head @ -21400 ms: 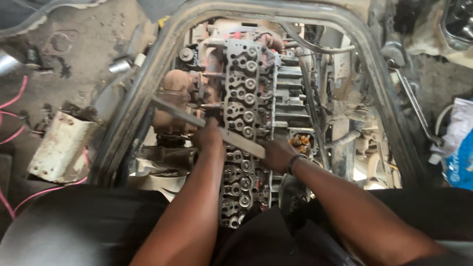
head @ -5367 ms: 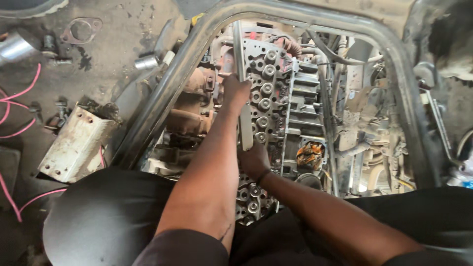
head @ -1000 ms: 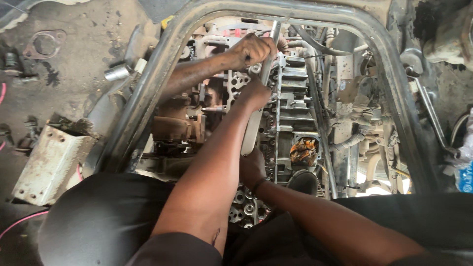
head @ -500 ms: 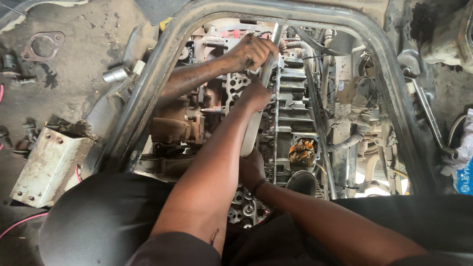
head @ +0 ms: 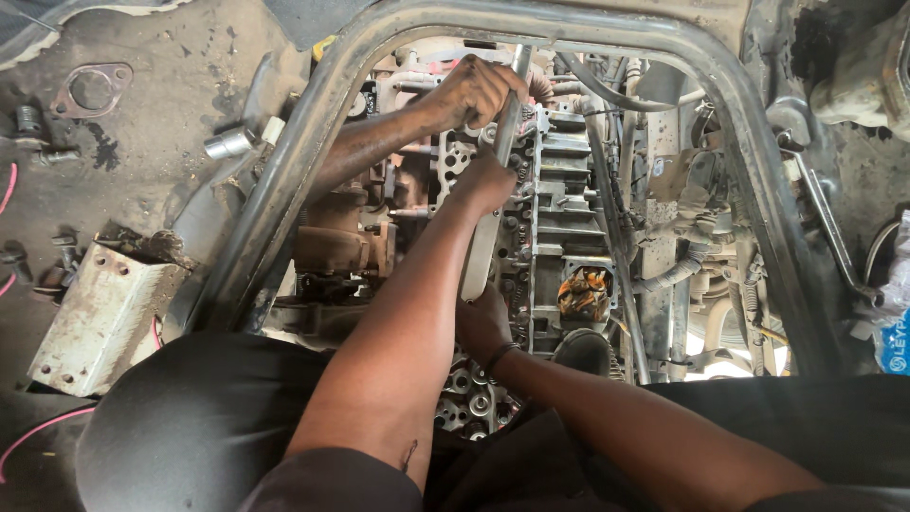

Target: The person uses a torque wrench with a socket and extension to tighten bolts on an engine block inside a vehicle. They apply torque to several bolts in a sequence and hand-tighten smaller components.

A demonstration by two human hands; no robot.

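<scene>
I look down into an open engine (head: pixel 559 209) with rows of valve springs. A long flat grey metal bar (head: pixel 482 256) lies lengthwise over it. My left hand (head: pixel 488 180) grips the bar at its middle. My right hand (head: pixel 482 327), with a dark wristband, holds its near end low over the valve springs (head: pixel 469 403). Another person's hand (head: pixel 474 90) reaches in from the left and grips the bar's far end.
A bent grey steel tube frame (head: pixel 284 190) rings the engine bay. On the dirty floor at left are a white metal box (head: pixel 100 318), a gasket (head: pixel 90 90), a shiny socket (head: pixel 227 144) and pink wires (head: pixel 8 194). A blue packet (head: pixel 893 337) lies at right.
The bar lay crosswise over the engine at first and now runs lengthwise. The other person's hand has come in and taken its far end. In the last second almost nothing has moved.
</scene>
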